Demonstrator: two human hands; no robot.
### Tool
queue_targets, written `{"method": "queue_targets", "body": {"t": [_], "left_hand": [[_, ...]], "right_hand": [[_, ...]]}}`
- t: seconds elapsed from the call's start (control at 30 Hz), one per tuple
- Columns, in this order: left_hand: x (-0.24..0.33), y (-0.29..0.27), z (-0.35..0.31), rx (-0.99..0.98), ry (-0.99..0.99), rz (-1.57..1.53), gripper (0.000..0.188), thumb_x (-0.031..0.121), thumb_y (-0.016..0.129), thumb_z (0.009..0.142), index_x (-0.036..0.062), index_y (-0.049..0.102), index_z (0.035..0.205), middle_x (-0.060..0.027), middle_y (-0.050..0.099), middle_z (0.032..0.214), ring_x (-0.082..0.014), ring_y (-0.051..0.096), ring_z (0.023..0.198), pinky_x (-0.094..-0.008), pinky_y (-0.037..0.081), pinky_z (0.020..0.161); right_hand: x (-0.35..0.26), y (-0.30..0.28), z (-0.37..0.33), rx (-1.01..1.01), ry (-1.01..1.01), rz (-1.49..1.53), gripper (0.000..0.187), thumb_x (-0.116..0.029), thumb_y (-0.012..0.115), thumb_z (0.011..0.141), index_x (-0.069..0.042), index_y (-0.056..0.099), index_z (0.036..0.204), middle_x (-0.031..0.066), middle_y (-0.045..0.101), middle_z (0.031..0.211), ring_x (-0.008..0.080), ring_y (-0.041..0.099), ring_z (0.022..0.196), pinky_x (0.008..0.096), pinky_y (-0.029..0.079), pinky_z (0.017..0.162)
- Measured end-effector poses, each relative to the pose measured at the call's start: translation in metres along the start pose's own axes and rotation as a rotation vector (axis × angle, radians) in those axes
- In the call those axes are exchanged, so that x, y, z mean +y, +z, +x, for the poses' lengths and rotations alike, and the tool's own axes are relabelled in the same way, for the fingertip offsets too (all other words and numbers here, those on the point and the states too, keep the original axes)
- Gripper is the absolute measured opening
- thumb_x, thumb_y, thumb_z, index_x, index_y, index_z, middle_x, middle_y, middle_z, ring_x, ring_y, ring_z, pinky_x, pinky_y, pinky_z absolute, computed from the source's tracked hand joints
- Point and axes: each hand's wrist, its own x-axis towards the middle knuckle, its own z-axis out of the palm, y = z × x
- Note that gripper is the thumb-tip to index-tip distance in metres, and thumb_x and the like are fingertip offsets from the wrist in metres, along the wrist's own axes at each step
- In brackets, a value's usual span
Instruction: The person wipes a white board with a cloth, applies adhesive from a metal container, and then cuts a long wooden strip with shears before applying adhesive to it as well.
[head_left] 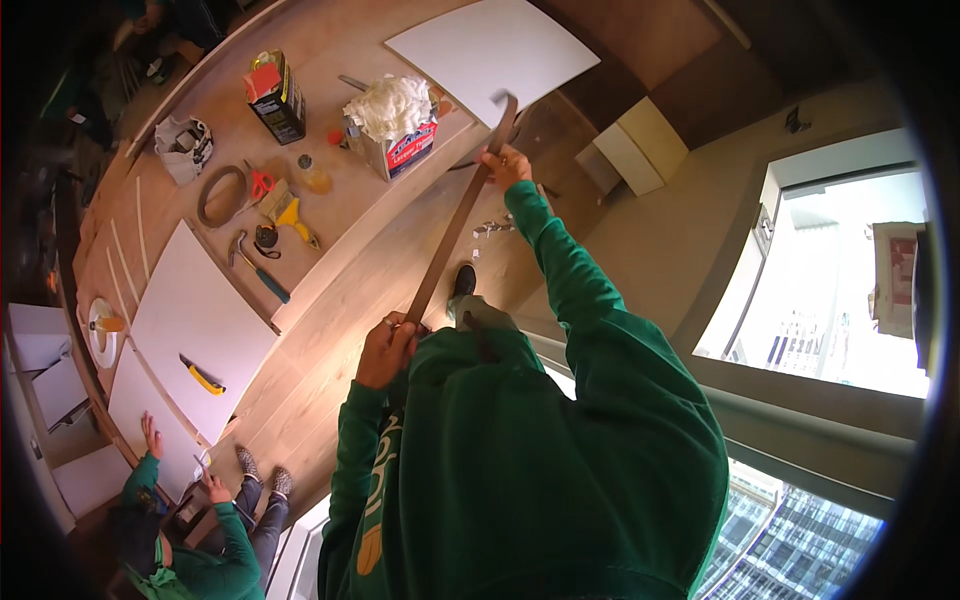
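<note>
A long, flat brown strip [446, 246], like edge banding, runs slantwise in front of me. My left hand [388, 350] grips its lower end close to my waist, fingers closed round it. Farther up and to the right, my right hand [508, 166] pinches the strip near its far end. Beyond that hand, the strip's free end bends over in a curl beside a white panel [500, 50] on the bench. Between the two hands the strip looks stretched fairly straight above the wooden floor.
On the bench [350, 225] lie a hammer [262, 270], a brush [276, 203], red scissors [262, 185], a coiled brown band [222, 196], a tin [275, 98] and a box of white rags [392, 125]. A yellow cutter [202, 375] rests on a white panel. A co-worker [190, 550] works at lower left.
</note>
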Motion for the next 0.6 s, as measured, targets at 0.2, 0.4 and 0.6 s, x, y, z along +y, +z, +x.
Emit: {"method": "queue_targets", "body": {"t": [0.2, 0.4, 0.6], "left_hand": [[0.012, 0.005, -0.022, 0.02, 0.016, -0.032, 0.019, 0.024, 0.053, 0.103, 0.0066, 0.058, 0.099, 0.0042, 0.053, 0.068, -0.0039, 0.043, 0.054, -0.0212, 0.033, 0.05], [0.032, 0.007, -0.03, 0.01, -0.045, -0.094, 0.019, 0.024, 0.052, 0.103, 0.0072, 0.057, 0.098, 0.0043, 0.051, 0.067, -0.0042, 0.04, 0.054, -0.0219, 0.032, 0.05], [0.006, -0.003, -0.052, 0.043, 0.027, 0.059, 0.023, 0.027, 0.053, 0.103, 0.0082, 0.058, 0.091, 0.0027, 0.053, 0.068, -0.0072, 0.046, 0.06, -0.0237, 0.037, 0.056]], "right_hand": [[-0.072, -0.036, 0.056, -0.016, -0.107, -0.01, 0.023, -0.011, 0.06, 0.096, -0.002, 0.064, 0.116, 0.0116, 0.073, 0.097, 0.0189, 0.072, 0.076, 0.0305, 0.059, 0.065], [-0.134, -0.061, 0.098, -0.028, -0.159, 0.05, 0.02, -0.005, 0.06, 0.094, 0.005, 0.064, 0.111, 0.0148, 0.071, 0.092, 0.0218, 0.071, 0.077, 0.0318, 0.063, 0.068], [-0.171, -0.086, 0.124, 0.172, -0.406, -0.178, 0.021, -0.013, 0.065, 0.093, 0.001, 0.067, 0.107, 0.0108, 0.071, 0.086, 0.0175, 0.069, 0.073, 0.0307, 0.06, 0.064]]}}
